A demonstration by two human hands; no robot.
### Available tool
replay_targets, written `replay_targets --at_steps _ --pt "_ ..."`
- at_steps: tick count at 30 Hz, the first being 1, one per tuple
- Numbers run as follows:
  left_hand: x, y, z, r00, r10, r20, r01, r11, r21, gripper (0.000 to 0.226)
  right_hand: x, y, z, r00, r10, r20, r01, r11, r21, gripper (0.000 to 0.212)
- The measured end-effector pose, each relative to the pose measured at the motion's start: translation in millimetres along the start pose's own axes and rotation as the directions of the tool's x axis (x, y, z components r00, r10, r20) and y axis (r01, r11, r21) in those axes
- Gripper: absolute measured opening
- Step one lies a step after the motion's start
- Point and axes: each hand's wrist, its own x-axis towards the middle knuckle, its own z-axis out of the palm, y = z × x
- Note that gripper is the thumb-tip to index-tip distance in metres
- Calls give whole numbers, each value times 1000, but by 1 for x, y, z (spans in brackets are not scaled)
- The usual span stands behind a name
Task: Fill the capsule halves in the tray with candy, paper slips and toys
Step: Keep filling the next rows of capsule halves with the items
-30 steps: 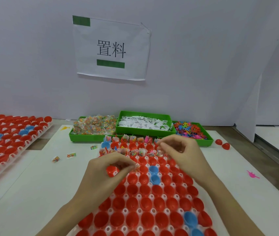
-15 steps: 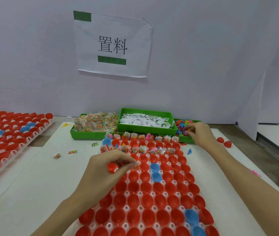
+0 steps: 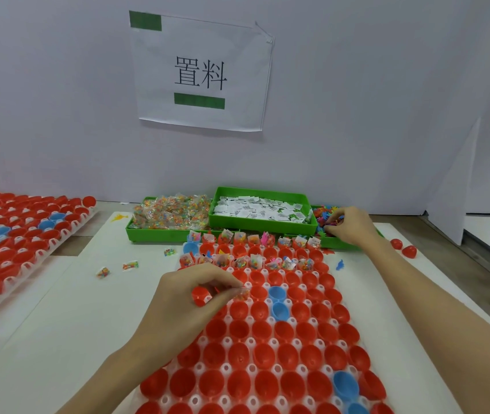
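Observation:
A white tray [image 3: 251, 342] of red and a few blue capsule halves [image 3: 270, 330] lies before me. Its two far rows hold candy packets, slips and toys. My left hand [image 3: 190, 297] hovers over the third row and pinches a small candy packet [image 3: 241, 294] above a red half. My right hand [image 3: 349, 224] reaches into the green bin of coloured toys [image 3: 324, 216] at the far right, fingers curled among them. The green candy bin [image 3: 172, 215] and the paper slip bin [image 3: 260, 209] stand behind the tray.
A second tray of red capsule halves [image 3: 19, 243] lies at the left. Loose candy packets [image 3: 118, 268] rest on the white table left of the tray. A blue toy [image 3: 340, 265] and two red capsule halves [image 3: 403, 248] lie at the right. A labelled sheet [image 3: 202, 73] hangs on the wall.
My right hand has left the tray's far rows and gone right into the toy bin. My left hand has stayed over the third row with its candy packet.

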Motion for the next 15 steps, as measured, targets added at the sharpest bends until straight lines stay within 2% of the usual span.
replay_targets --at_steps 6,11,15 --pt "0 -1 -1 1000 2 -1 -2 1000 8 16 -4 -6 7 997 38 -67 -37 999 16 15" --pt "-1 -2 -2 1000 0 5 0 1000 16 16 -8 -9 10 995 78 -66 -75 996 48 12" --pt "0 -4 -3 1000 -2 -5 2 1000 25 17 -14 -10 13 982 104 -161 -75 981 177 9"
